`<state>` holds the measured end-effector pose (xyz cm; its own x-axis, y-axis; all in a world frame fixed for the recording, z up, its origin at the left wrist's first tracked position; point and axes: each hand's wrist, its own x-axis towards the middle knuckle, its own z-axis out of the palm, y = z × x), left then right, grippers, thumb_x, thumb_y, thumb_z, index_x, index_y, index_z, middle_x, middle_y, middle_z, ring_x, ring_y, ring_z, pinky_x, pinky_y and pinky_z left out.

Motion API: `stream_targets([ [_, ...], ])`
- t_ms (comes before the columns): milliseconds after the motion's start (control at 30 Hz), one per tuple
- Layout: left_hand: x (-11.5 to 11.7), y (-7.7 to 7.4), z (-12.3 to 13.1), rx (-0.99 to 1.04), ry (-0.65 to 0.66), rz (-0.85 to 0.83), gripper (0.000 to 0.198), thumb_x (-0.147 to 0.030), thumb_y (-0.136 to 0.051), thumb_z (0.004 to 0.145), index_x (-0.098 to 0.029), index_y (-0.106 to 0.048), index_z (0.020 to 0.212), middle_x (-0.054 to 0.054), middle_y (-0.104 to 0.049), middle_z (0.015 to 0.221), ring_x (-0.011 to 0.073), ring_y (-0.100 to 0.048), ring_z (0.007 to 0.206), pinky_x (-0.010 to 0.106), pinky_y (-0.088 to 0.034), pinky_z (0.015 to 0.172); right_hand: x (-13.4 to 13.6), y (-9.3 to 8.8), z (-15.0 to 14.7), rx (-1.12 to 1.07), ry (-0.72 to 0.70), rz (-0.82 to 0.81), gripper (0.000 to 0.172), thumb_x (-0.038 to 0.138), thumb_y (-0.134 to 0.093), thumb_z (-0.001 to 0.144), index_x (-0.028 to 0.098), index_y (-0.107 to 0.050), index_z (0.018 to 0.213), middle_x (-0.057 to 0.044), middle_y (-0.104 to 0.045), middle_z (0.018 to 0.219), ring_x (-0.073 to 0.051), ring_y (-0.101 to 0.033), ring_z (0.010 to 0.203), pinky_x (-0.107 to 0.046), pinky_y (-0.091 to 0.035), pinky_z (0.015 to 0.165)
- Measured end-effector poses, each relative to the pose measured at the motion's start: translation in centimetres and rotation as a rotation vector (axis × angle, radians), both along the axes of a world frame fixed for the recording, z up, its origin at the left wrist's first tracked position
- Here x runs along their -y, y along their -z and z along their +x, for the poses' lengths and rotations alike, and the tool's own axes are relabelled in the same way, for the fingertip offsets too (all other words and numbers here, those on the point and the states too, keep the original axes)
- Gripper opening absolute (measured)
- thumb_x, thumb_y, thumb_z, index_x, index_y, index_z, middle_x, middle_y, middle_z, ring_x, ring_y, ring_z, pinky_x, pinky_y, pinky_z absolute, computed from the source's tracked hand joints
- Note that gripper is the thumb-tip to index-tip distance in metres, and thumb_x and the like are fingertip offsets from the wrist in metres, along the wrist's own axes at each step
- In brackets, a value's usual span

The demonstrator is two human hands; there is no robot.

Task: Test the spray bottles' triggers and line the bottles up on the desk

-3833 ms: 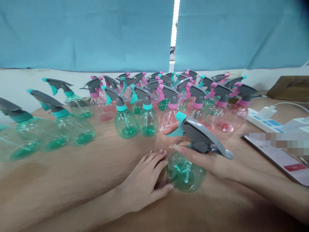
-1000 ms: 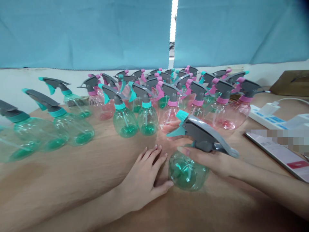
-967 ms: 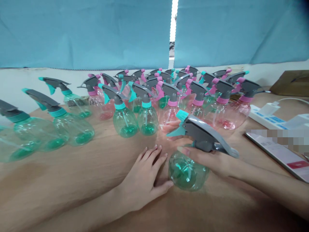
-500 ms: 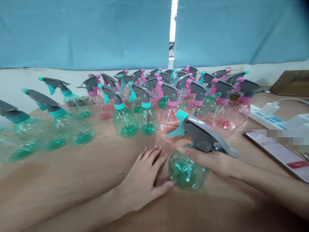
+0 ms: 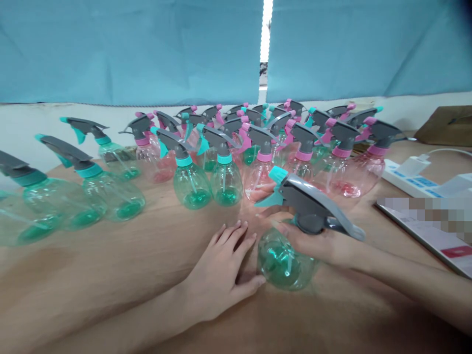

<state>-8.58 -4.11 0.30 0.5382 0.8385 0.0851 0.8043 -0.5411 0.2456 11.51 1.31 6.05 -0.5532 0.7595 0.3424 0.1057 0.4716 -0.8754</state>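
Observation:
A green see-through spray bottle (image 5: 285, 268) with a grey trigger head and turquoise nozzle stands in front of me, its head pointing left. My right hand (image 5: 306, 243) is closed around its neck, just below the trigger head; some of the fingers are hidden behind the bottle. Flat on the table, left of that bottle, lies my left hand (image 5: 217, 275), fingers spread and holding nothing. Its thumb tip comes close to the bottle's base; whether they touch I cannot tell. Just beyond the hands stand two more green spray bottles (image 5: 226, 184) and a pink spray bottle (image 5: 258, 179).
Several pink and green spray bottles crowd the back of the wooden table (image 5: 155, 265). More green bottles (image 5: 118, 196) stand at the left. On the right are a phone (image 5: 435, 241), a white power strip (image 5: 409, 179) with plugs, and a brown box (image 5: 446, 125). A blue curtain (image 5: 129, 49) hangs behind.

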Motion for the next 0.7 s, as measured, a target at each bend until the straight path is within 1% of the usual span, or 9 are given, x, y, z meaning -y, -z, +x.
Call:
stream_targets([
  [67,0.0,0.0,0.0,0.004,0.001,0.003,0.061,-0.053,-0.054,0.089,-0.013,-0.045,0.134,0.018,-0.042,0.142,0.0346,-0.036,0.131,0.053,-0.031,0.104,0.0,-0.2,-0.1,0.024,-0.011,0.013,0.011,0.016,-0.055,0.085,0.023,-0.063,0.084,-0.002,-0.071,0.098,-0.016,-0.069,0.091,-0.029,-0.058,0.08],
  [133,0.0,-0.1,0.0,0.014,-0.002,0.007,0.061,-0.053,-0.054,0.089,-0.014,-0.045,0.134,0.018,-0.043,0.142,0.0346,-0.036,0.131,0.054,-0.031,0.104,-0.1,-0.2,-0.2,0.051,0.0,0.028,0.01,0.017,-0.055,0.084,0.023,-0.062,0.083,-0.003,-0.07,0.101,-0.017,-0.068,0.097,-0.029,-0.056,0.084],
  [233,0.1,-0.1,-0.1,0.028,-0.003,0.009,0.06,-0.053,-0.055,0.088,-0.016,-0.044,0.135,0.017,-0.043,0.142,0.0347,-0.036,0.132,0.054,-0.031,0.104,-0.2,0.1,-0.1,0.052,0.014,0.041,0.006,0.022,-0.056,0.085,0.023,-0.061,0.084,-0.004,-0.069,0.104,-0.019,-0.066,0.103,-0.03,-0.055,0.087],
  [300,0.1,-0.1,-0.1,0.032,-0.001,0.014,0.06,-0.054,-0.055,0.088,-0.016,-0.045,0.134,0.017,-0.043,0.142,0.0348,-0.036,0.132,0.054,-0.031,0.104,-0.2,0.4,0.0,0.048,0.012,0.044,0.005,0.024,-0.057,0.086,0.023,-0.061,0.088,-0.004,-0.069,0.106,-0.019,-0.065,0.104,-0.031,-0.054,0.089],
  [367,0.1,0.0,-0.1,0.032,0.002,0.017,0.06,-0.054,-0.055,0.088,-0.015,-0.046,0.133,0.017,-0.043,0.142,0.0347,-0.035,0.132,0.053,-0.03,0.105,-0.3,0.8,0.2,0.051,0.029,0.045,0.006,0.026,-0.058,0.085,0.023,-0.062,0.087,-0.003,-0.069,0.106,-0.019,-0.065,0.104,-0.032,-0.054,0.09],
  [467,0.1,-0.1,-0.1,0.021,0.003,0.014,0.06,-0.053,-0.055,0.088,-0.013,-0.047,0.132,0.017,-0.043,0.142,0.0343,-0.035,0.132,0.053,-0.03,0.105,-0.4,1.3,0.4,0.066,0.049,0.046,0.01,0.03,-0.059,0.085,0.024,-0.065,0.08,-0.002,-0.07,0.101,-0.019,-0.066,0.101,-0.031,-0.055,0.088],
  [533,0.1,-0.1,-0.1,0.012,0.0,0.006,0.06,-0.053,-0.055,0.088,-0.013,-0.046,0.133,0.018,-0.042,0.143,0.034,-0.035,0.133,0.052,-0.03,0.106,-0.4,1.3,0.5,0.08,0.042,0.047,0.011,0.03,-0.057,0.085,0.025,-0.066,0.082,-0.002,-0.071,0.095,-0.02,-0.067,0.098,-0.032,-0.056,0.087],
  [633,0.1,-0.2,0.0,0.008,-0.004,-0.004,0.061,-0.053,-0.055,0.088,-0.013,-0.046,0.133,0.018,-0.04,0.144,0.0339,-0.034,0.133,0.052,-0.029,0.106,-0.6,1.0,0.5,0.098,0.025,0.068,0.013,0.028,-0.056,0.085,0.027,-0.066,0.093,-0.002,-0.07,0.09,-0.02,-0.067,0.094,-0.032,-0.057,0.083],
  [700,0.1,-0.3,0.0,0.009,-0.004,-0.009,0.061,-0.053,-0.055,0.088,-0.013,-0.046,0.133,0.018,-0.039,0.145,0.0343,-0.035,0.133,0.053,-0.03,0.105,-0.6,0.7,0.4,0.095,0.017,0.087,0.02,0.026,-0.057,0.083,0.027,-0.063,0.102,-0.001,-0.069,0.086,-0.019,-0.068,0.086,-0.032,-0.058,0.077],
])
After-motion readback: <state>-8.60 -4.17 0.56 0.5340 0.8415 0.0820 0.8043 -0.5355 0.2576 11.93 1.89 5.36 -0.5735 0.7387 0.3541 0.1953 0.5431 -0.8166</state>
